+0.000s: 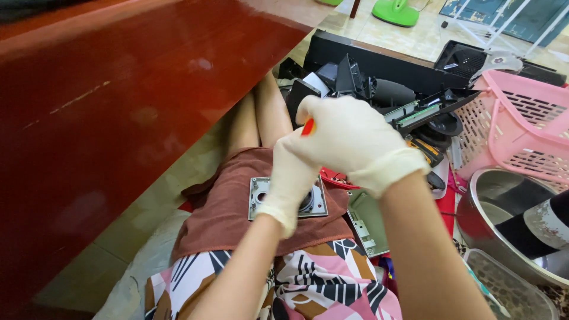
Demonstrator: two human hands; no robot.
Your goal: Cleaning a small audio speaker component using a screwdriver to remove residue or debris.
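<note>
Hands — left hand and right hand, both gloved — close together on a red-handled tool above the square metal plate.

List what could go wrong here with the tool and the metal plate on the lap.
1. The grey metal plate lies loose on the brown cloth over the lap, so pressure from the tool might tip or slide it off.
2. Both gloved hands, left hand and right hand, bunch around the red-handled tool; a slip could drive it toward the legs.
3. The pile of black parts sits close and could snag.
</note>
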